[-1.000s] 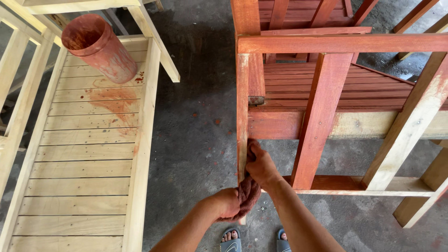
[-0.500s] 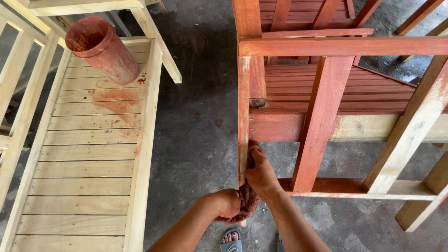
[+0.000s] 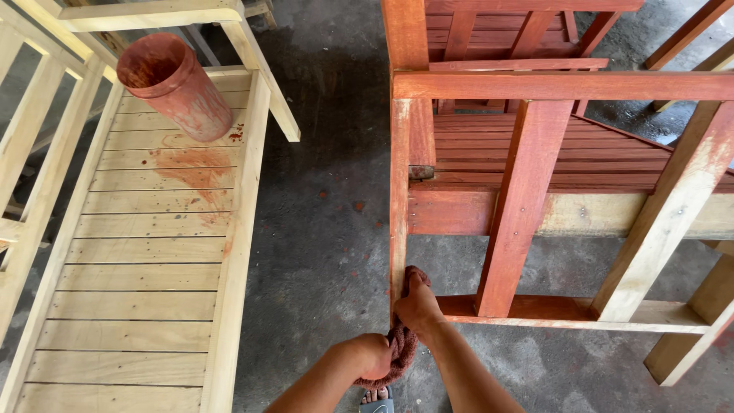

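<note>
Both hands hold the twisted red rag (image 3: 401, 344): right hand (image 3: 417, 306) presses its upper end against the stained post (image 3: 397, 206), lower than before; left hand (image 3: 371, 356) stays closed around the tail.

A rough grey concrete floor (image 3: 321, 229), flecked with reddish spots, is seen beneath everything. On it at the left an unfinished pale slatted bench (image 3: 145, 283) is stood, red-stained in one patch, with a stain-smeared container (image 3: 174, 84) set on its slats. At the right a red-stained wooden bench (image 3: 550, 176) is stood.
</note>
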### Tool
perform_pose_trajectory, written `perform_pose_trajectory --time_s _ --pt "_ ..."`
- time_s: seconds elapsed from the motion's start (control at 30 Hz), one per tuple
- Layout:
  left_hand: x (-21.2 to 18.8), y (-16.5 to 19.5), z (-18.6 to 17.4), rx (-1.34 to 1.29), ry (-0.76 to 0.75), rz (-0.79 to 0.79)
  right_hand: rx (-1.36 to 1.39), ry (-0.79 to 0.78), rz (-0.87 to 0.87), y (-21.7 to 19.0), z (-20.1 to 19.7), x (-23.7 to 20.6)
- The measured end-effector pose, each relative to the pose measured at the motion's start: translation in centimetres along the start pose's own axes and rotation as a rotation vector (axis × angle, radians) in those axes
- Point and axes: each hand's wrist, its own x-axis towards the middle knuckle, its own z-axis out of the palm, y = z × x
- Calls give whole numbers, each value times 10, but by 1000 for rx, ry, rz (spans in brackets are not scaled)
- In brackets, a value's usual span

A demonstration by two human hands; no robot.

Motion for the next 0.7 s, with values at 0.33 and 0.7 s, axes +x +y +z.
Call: perform_pose_trajectory --time_s 0.33,0.7 --pt "3 6 -47 -118 151 5 376 -76 -237 -24 -33 31" --pt "-4 -2 -16 -52 65 -21 317 -160 -11 -17 -28 20"
